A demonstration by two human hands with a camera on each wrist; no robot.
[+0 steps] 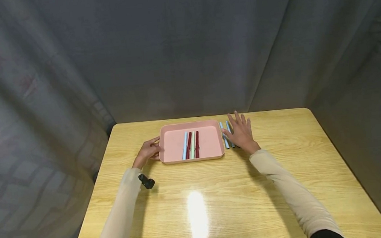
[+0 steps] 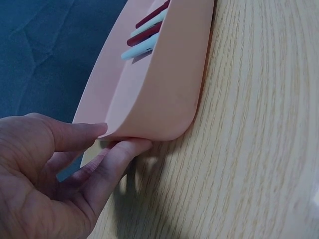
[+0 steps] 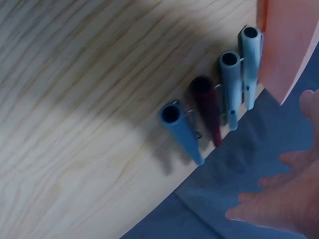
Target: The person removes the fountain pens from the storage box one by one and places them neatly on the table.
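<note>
A grey fabric backdrop point(image 1: 184, 47) hangs in folds behind and to both sides. Under it stands a wooden table point(image 1: 225, 206) with pale yellow grain, rounded corners and a glossy top that throws back a bright patch of light.

At the far middle of the table sits a pink tray point(image 1: 209, 143), a shallow smooth plastic rectangle with rounded corners, its long axis running left to right. Inside it four slim pens point(image 1: 190, 145) lie side by side, their long axes pointing near to far: light blue, dark red, pale green, dark red.

The left hand point(image 1: 148, 151) grips the tray's left end, thumb on the rim and curled fingers point(image 2: 119, 159) under the edge, as the left wrist view shows.

The right hand point(image 1: 241, 133) hovers flat, fingers spread and straight, just right of the tray; whether it touches anything cannot be told. Beneath it lie four loose pens point(image 3: 219, 94), round smooth tubes with metal clips, three in shades of blue and one dark red, roughly parallel to each other and pointing near to far; the nearest to the tray lies close against its right wall.
</note>
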